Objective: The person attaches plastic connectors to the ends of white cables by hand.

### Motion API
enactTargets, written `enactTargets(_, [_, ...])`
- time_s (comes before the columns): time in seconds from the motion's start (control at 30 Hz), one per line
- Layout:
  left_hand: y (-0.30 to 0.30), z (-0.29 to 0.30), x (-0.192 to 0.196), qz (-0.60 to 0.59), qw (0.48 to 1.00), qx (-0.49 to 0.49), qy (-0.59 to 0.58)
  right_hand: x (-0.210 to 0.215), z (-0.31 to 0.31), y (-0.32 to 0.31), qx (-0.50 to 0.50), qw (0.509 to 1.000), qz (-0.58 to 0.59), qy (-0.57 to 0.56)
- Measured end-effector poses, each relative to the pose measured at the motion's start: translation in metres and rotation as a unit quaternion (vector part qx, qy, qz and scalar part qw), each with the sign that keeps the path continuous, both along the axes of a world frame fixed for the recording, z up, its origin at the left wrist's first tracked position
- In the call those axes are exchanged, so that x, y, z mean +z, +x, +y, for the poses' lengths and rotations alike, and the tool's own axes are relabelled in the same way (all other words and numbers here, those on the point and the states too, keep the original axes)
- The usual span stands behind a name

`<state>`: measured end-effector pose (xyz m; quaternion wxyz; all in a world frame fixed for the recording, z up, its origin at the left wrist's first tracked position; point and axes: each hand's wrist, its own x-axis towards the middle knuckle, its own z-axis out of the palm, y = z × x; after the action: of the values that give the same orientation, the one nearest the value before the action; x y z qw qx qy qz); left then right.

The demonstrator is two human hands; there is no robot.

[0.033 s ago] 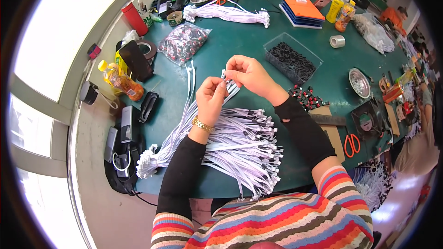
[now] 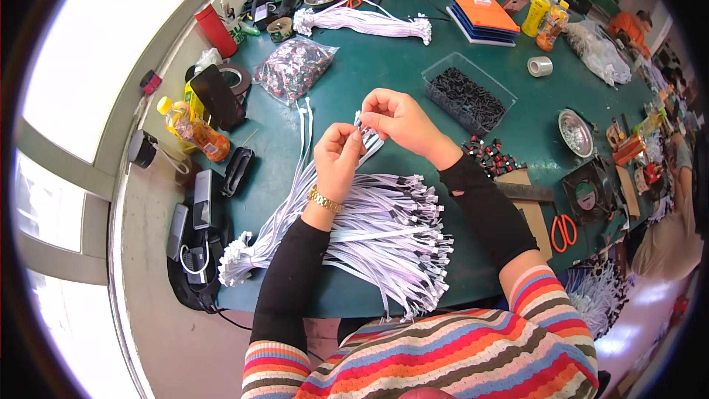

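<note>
My left hand [image 2: 338, 159], with a gold watch at the wrist, pinches the end of a white cable [image 2: 373, 145] above the green table. Thumb and fingertips of my right hand [image 2: 397, 120] close on the same cable end from the right. Small dark and white parts show between the fingertips, too covered to make out. Beneath my hands a large bundle of white cables [image 2: 384, 233] fans out, with small connectors at the right ends and gathered ends at the left. A few loose cables [image 2: 304, 133] stick out beyond my left hand.
Beyond my right hand stands a clear box [image 2: 467, 96] of small black parts, with red-and-black parts [image 2: 493, 157] nearer. Orange scissors [image 2: 563, 233] lie at right. A bag of parts [image 2: 295, 68] and a second cable bundle [image 2: 362, 22] lie farther back. Bottles [image 2: 193, 131] stand left.
</note>
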<state>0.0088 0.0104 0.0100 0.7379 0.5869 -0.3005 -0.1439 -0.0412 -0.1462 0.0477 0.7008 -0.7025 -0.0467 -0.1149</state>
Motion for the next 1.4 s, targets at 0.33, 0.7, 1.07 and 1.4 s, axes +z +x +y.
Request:
enactTargets(0.33, [0.001, -0.010, -0.008, -0.013, 1.000, 0.016, -0.001, -0.003, -0.012, 0.001, 0.006, 0.992, -0.018, -0.129])
enactTargets(0.7, [0.007, -0.010, -0.013, -0.039, 0.999, 0.005, 0.037, -0.007, -0.015, -0.001, 0.006, 0.976, -0.056, -0.211])
enactTargets(1.07, [0.002, -0.006, -0.002, 0.018, 0.986, -0.003, 0.167, -0.001, -0.020, -0.004, 0.015, 0.952, -0.103, -0.288])
enactTargets(1.4, [0.001, -0.003, 0.001, 0.028, 0.983, -0.020, 0.181, -0.012, -0.022, -0.001, 0.096, 0.987, 0.011, -0.130])
